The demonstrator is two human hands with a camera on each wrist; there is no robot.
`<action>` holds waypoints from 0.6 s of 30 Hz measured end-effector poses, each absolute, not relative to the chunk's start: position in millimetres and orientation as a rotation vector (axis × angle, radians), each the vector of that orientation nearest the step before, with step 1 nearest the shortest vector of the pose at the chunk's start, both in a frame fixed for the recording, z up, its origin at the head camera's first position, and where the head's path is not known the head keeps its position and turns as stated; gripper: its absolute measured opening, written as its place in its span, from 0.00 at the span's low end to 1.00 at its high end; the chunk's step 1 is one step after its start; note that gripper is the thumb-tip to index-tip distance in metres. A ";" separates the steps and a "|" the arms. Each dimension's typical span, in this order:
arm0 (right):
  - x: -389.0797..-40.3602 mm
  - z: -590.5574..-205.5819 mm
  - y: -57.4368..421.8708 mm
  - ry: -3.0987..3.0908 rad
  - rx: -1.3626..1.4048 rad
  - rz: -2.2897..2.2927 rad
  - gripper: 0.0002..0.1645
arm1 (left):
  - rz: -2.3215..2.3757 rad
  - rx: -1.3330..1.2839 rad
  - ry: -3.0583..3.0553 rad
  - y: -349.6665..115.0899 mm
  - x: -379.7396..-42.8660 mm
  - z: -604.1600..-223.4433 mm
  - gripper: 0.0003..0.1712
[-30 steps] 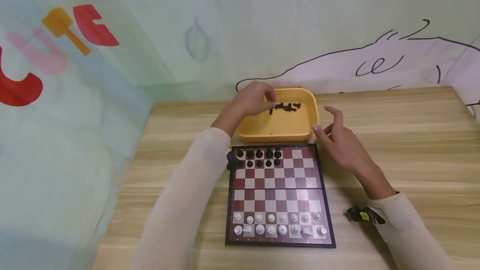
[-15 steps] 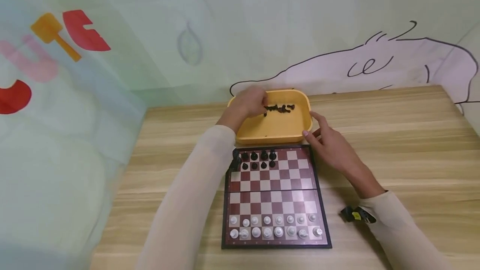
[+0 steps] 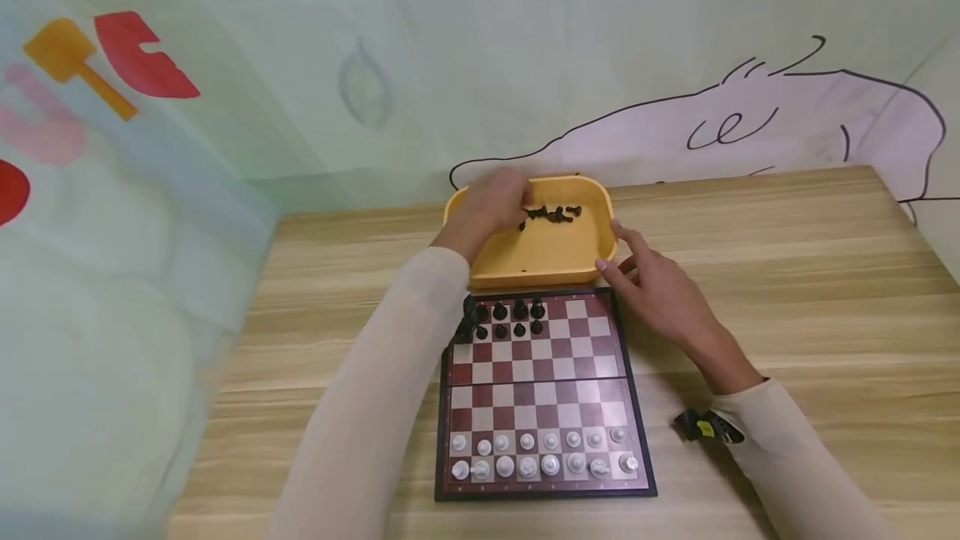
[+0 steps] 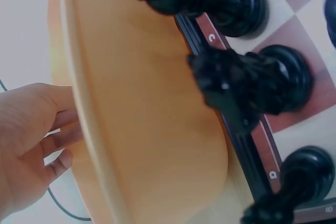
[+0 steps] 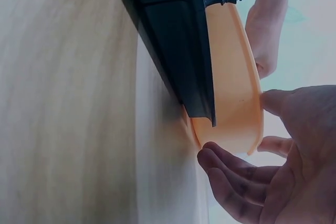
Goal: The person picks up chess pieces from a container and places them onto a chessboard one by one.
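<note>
In the head view my left hand (image 3: 491, 202) reaches over the left side of a yellow plastic tray (image 3: 536, 255). Its fingertips are down beside loose black chess pieces (image 3: 557, 215); whether they hold one is hidden. The tray's wall covers those fingertips in the left wrist view. My right hand (image 3: 663, 290) touches the tray's right front corner with thumb and index finger, the other fingers bent below. In front of the tray lies a chessboard (image 3: 543, 394), with black pieces (image 3: 520, 309) standing on the far left squares and two rows of white pieces (image 3: 528, 466) along the near edge.
A knight (image 4: 273, 80) and a bishop (image 4: 236, 3) stand near the board's far edge, close to the tray, under my left wrist. The wooden table (image 3: 787, 273) ends at a printed cloth wall (image 3: 300, 65) behind and at the left.
My right hand has moved in from beside the tray to touch its corner. The left hand has gone slightly lower among the loose black pieces. The head view has shifted a little.
</note>
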State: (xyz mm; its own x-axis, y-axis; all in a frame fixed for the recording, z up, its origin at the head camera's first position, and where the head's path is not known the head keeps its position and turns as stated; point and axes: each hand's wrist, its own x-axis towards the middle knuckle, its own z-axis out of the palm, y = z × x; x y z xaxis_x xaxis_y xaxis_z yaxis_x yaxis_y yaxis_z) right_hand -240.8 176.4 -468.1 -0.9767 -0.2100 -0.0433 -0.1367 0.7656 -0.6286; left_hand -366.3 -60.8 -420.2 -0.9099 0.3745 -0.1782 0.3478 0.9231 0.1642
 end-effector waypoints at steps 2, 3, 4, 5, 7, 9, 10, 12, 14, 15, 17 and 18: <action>-241.5 -467.9 176.3 2.844 -0.273 -0.999 0.43 | 0.183 0.548 2.880 -59.3 -366.8 -419.3 0.05; -241.7 -467.9 176.4 2.843 -0.269 -0.997 0.44 | 0.177 0.549 2.882 -58.5 -367.0 -418.9 0.05; -241.9 -468.0 176.5 2.842 -0.266 -0.998 0.44 | 0.174 0.554 2.885 -57.6 -367.1 -418.7 0.06; -242.1 -468.1 176.7 2.842 -0.263 -0.998 0.44 | 0.177 0.557 2.891 -56.5 -367.1 -418.4 0.07; -242.4 -468.1 176.8 2.842 -0.261 -0.999 0.44 | 0.185 0.562 2.893 -54.2 -367.2 -418.0 0.11; -242.8 -468.5 177.0 2.842 -0.263 -1.000 0.44 | 0.193 0.582 2.897 -51.8 -367.6 -418.6 0.16; -242.6 -468.5 177.0 2.837 -0.263 -1.003 0.44 | 0.194 0.591 2.894 -50.7 -367.9 -419.1 0.18; -242.4 -469.1 176.9 2.827 -0.264 -0.997 0.44 | 0.161 0.615 2.890 -48.8 -368.3 -420.8 0.21; -242.1 -469.6 176.5 2.819 -0.261 -0.995 0.44 | 0.112 0.642 2.891 -47.5 -368.6 -423.0 0.22; -241.8 -469.8 176.3 2.815 -0.257 -0.995 0.44 | 0.085 0.654 2.894 -47.0 -368.7 -424.2 0.22; -241.8 -470.0 175.9 2.815 -0.253 -0.993 0.44 | 0.050 0.665 2.906 -46.5 -368.9 -426.0 0.22; -241.7 -469.9 175.9 2.815 -0.251 -0.993 0.44 | 0.044 0.670 2.913 -46.3 -368.8 -426.7 0.22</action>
State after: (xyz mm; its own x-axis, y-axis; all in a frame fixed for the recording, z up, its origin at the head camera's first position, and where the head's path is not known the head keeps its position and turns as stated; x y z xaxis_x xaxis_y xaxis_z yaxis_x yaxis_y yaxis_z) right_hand -241.7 175.9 -469.9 -0.9753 -0.2050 -0.0818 -0.1083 0.7674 -0.6320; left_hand -368.8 -46.3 -426.7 -0.8887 0.4362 -0.1410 0.4318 0.8998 0.0622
